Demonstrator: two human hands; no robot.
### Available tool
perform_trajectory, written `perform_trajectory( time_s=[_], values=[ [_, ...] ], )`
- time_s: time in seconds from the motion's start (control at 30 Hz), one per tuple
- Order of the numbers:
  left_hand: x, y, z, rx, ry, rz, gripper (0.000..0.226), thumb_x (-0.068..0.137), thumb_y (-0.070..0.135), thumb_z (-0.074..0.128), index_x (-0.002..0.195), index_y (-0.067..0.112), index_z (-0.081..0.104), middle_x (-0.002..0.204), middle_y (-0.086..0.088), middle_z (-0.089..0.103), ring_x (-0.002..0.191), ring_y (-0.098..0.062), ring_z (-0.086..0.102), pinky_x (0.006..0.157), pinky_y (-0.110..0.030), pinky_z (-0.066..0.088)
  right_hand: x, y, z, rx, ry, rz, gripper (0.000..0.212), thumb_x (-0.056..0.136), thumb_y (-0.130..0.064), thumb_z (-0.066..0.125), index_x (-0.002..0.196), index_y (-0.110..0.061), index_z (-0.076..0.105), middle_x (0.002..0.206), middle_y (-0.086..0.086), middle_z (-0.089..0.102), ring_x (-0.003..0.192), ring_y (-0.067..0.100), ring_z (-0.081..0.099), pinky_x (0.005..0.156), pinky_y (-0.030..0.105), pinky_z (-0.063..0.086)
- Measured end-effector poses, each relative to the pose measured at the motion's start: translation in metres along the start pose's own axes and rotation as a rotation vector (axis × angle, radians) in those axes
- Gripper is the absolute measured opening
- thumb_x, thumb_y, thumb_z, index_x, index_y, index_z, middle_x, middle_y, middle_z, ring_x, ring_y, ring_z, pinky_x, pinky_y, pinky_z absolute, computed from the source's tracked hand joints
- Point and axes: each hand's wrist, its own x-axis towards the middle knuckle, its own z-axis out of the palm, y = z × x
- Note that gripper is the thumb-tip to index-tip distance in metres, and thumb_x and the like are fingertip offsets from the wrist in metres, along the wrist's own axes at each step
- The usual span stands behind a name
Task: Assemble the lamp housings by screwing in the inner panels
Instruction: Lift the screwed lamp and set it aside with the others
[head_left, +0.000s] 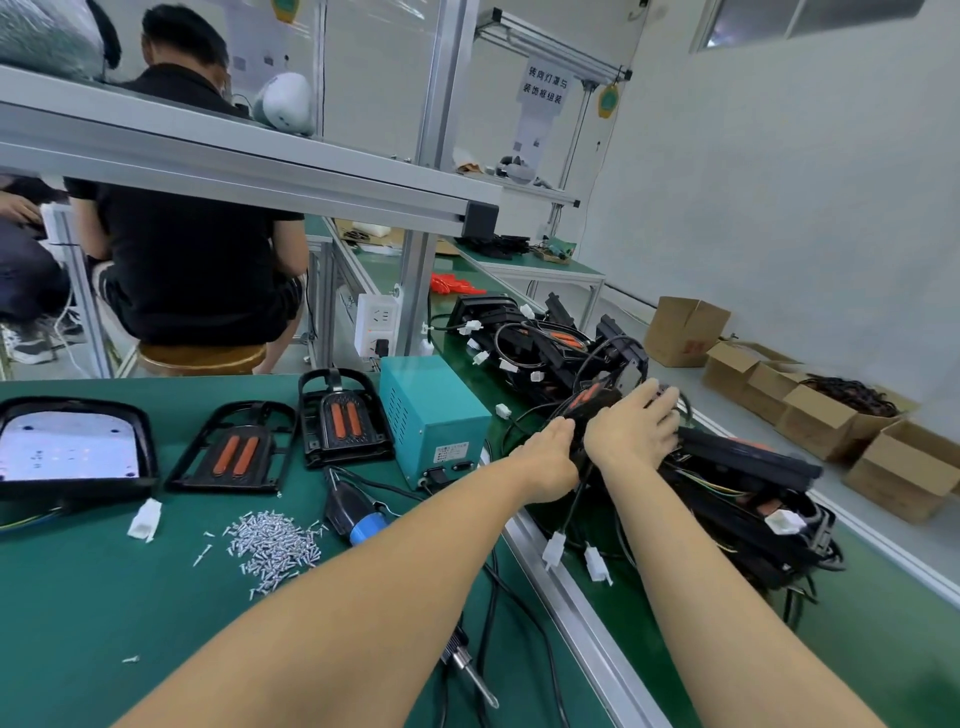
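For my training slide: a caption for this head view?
Both hands, left and right, reach into piled lamp housings; screws wait.

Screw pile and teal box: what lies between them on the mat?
In the head view, the electric screwdriver with its black cable lies between the screw pile and the teal box.
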Motion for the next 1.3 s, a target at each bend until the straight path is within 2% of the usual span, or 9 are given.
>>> perform_trajectory(
  time_s=[0.1,0.2,0.33,0.4,0.5,0.7,0.83,1.1,1.3],
  values=[
    [0.0,-0.001,0.0,0.05,0.0,0.014,0.065,0.084,-0.003,0.043,0.146,0.005,0.023,0.154,-0.01,0.023,0.139,-0.031,0.025,0.113,-0.047,0.024,-0.003,0.003,-0.001,-0.194,0.061,-0.196,0.073,0.095,-0.012,0.05,0.153,-0.015,0.007,0.162,0.012,-0.005,0.149,0.034,0.0,0.12,0.047,0.006],
    [-0.002,0.001,-0.003,0.102,-0.002,0.03,0.07,0.085,-0.002,0.043,0.149,0.011,0.019,0.156,-0.006,0.017,0.142,-0.03,0.02,0.114,-0.049,0.021,0.001,0.005,-0.002,-0.482,0.026,-0.429,0.06,0.099,-0.016,0.042,0.153,-0.021,0.017,0.164,0.006,0.001,0.15,0.029,0.001,0.119,0.052,0.002],
    [-0.007,-0.007,-0.001,0.14,-0.02,0.023,0.075,0.09,0.002,0.039,0.153,0.016,0.001,0.161,0.0,-0.006,0.148,-0.021,-0.001,0.12,-0.041,0.005,0.003,0.009,-0.004,-0.695,-0.098,-0.42,0.049,0.096,-0.019,0.039,0.145,-0.02,0.039,0.156,0.005,0.03,0.145,0.028,0.02,0.116,0.058,0.002],
    [-0.01,-0.012,-0.001,0.139,-0.024,0.016,0.074,0.09,0.002,0.036,0.153,0.016,-0.001,0.161,0.001,-0.008,0.148,-0.019,-0.003,0.12,-0.039,0.003,0.002,0.01,-0.004,-0.699,-0.141,-0.394,0.05,0.096,-0.017,0.037,0.146,-0.018,0.036,0.153,0.005,0.036,0.142,0.028,0.027,0.116,0.059,0.004],
    [-0.014,-0.017,-0.002,0.143,-0.025,0.01,0.073,0.09,0.001,0.034,0.153,0.014,0.001,0.161,-0.002,-0.006,0.148,-0.019,-0.001,0.12,-0.039,0.005,-0.001,0.008,-0.006,-0.692,-0.15,-0.389,0.052,0.095,-0.017,0.037,0.147,-0.017,0.032,0.153,0.007,0.033,0.142,0.03,0.026,0.115,0.061,0.002],
    [-0.025,-0.029,-0.006,0.262,0.064,0.009,0.057,0.092,0.012,0.047,0.144,0.007,0.023,0.152,-0.009,0.023,0.138,-0.031,0.026,0.11,-0.044,0.026,-0.02,-0.009,-0.001,-0.538,-0.194,-0.448,0.049,0.104,-0.03,0.026,0.151,-0.018,0.024,0.158,0.006,0.023,0.147,0.028,0.015,0.114,0.064,-0.001],
    [-0.039,-0.046,-0.011,0.384,0.164,0.004,0.065,0.099,0.028,0.042,0.152,0.008,0.009,0.161,-0.009,0.004,0.146,-0.025,0.011,0.118,-0.042,0.013,-0.038,-0.021,0.005,-0.446,-0.249,-0.468,0.053,0.104,-0.04,0.019,0.154,-0.02,0.017,0.16,0.004,0.019,0.147,0.025,0.015,0.115,0.062,0.0],
    [-0.097,-0.1,-0.028,0.576,0.292,-0.07,0.064,0.102,0.038,0.03,0.153,0.016,-0.002,0.161,0.0,-0.007,0.148,-0.019,-0.004,0.118,-0.043,-0.002,-0.091,-0.04,0.019,-0.289,-0.364,-0.556,0.061,0.103,-0.051,0.012,0.156,-0.021,0.007,0.164,0.001,0.008,0.15,0.02,0.005,0.116,0.058,-0.004],
    [-0.151,-0.138,-0.048,0.527,0.374,-0.223,0.064,0.102,0.041,0.029,0.153,0.019,-0.003,0.161,0.005,-0.01,0.148,-0.017,-0.007,0.118,-0.045,-0.004,-0.146,-0.071,0.04,-0.224,-0.417,-0.692,0.063,0.102,-0.055,0.012,0.156,-0.023,0.006,0.164,0.0,0.007,0.15,0.018,0.005,0.116,0.057,-0.006]
  ],
)
